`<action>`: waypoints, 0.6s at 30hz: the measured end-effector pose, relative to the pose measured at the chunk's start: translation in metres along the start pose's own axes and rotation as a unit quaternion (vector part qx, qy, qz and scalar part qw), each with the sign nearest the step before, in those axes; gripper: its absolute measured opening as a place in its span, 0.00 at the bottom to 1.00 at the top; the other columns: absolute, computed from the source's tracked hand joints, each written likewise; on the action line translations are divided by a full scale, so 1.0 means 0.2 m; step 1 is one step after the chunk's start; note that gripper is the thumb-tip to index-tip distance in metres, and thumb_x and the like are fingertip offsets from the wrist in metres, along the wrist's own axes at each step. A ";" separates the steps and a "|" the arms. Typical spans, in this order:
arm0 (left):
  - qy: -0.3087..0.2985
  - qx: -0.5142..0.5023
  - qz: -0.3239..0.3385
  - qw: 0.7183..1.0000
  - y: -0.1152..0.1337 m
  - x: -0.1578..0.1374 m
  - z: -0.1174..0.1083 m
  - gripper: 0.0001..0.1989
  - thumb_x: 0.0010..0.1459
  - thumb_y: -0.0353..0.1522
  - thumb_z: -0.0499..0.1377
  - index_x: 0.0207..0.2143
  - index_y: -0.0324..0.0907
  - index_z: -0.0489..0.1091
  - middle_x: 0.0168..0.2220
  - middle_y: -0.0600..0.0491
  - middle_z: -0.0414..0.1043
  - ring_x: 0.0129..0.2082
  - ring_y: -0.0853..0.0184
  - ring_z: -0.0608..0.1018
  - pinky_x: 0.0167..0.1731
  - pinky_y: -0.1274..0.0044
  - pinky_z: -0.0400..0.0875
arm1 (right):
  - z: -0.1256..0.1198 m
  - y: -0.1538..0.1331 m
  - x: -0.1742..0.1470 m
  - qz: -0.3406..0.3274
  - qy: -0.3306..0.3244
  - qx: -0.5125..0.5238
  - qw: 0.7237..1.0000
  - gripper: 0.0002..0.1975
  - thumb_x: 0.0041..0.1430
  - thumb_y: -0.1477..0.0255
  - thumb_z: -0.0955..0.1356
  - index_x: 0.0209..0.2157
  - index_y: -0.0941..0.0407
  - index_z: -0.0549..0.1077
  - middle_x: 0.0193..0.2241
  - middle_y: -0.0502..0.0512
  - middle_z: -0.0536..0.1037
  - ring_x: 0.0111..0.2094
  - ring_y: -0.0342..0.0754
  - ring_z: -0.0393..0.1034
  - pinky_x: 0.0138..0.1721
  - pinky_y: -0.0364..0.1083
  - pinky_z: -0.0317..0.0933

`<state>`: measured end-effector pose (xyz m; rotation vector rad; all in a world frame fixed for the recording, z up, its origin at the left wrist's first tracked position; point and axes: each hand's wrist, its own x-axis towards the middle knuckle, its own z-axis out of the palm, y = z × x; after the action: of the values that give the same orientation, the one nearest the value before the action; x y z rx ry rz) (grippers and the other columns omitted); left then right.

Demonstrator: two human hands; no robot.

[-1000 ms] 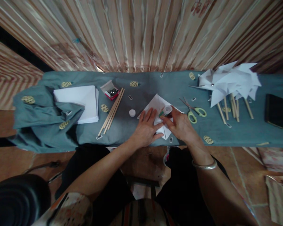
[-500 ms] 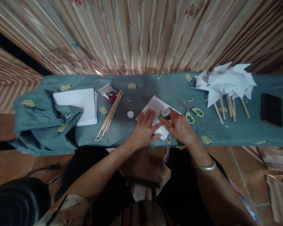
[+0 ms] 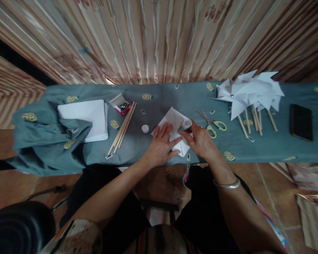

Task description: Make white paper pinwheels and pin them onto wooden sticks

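Observation:
A folded white paper sheet [image 3: 172, 115] lies in front of me, turned like a diamond with crease lines across it. My left hand [image 3: 161, 144] rests flat on its left part, fingers spread. In my right hand [image 3: 200, 140] is a glue stick [image 3: 186, 123], white with a green band, tilted low over the paper; whether its tip touches the sheet I cannot tell. The glue stick's white cap [image 3: 145, 128] sits on the cloth left of the paper. Green-handled scissors [image 3: 211, 124] lie with blades apart, just beyond my right hand.
Thin wooden sticks [image 3: 124, 127] and an opened box of metal pins [image 3: 122, 105] lie to the left, near a stack of white paper [image 3: 84, 113]. On the right are several paper pinwheels [image 3: 254, 92] on sticks and a dark phone [image 3: 301, 122]. A green cloth [image 3: 164, 95] covers the table.
The whole view has shifted slightly, so things sit a little further left. Both hands keep nearly the same places on the paper, the glue stick still held in the right one.

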<state>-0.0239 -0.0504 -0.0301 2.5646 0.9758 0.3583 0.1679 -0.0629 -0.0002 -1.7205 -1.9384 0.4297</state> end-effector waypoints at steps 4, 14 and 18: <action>-0.007 0.005 0.000 1.000 0.00 0.00 -0.01 0.26 0.61 0.45 0.62 0.60 0.48 0.70 0.71 0.37 0.50 0.71 0.40 0.51 0.66 0.46 0.46 | 0.01 0.00 0.01 0.003 0.016 0.002 1.000 0.14 0.63 0.62 0.64 0.43 0.58 0.72 0.30 0.61 0.78 0.32 0.56 0.74 0.34 0.51 0.65; 0.018 0.004 0.014 1.000 -0.01 0.00 0.02 0.26 0.62 0.46 0.60 0.60 0.50 0.69 0.72 0.41 0.48 0.72 0.43 0.51 0.66 0.46 0.46 | 0.02 -0.02 0.04 0.012 0.019 0.007 1.000 0.11 0.62 0.65 0.65 0.41 0.57 0.71 0.31 0.60 0.78 0.33 0.56 0.74 0.36 0.52 0.65; 0.027 0.012 0.018 0.999 -0.01 0.00 0.03 0.26 0.62 0.48 0.59 0.59 0.50 0.70 0.71 0.41 0.50 0.71 0.44 0.51 0.65 0.45 0.47 | 0.02 -0.02 0.05 0.024 0.014 0.001 1.000 0.10 0.62 0.66 0.66 0.41 0.57 0.71 0.31 0.59 0.78 0.33 0.55 0.74 0.35 0.51 0.64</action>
<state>-0.0233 -0.0497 -0.0366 2.6095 0.9578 0.4302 0.1609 -0.0528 0.0004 -1.7657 -1.8802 0.4227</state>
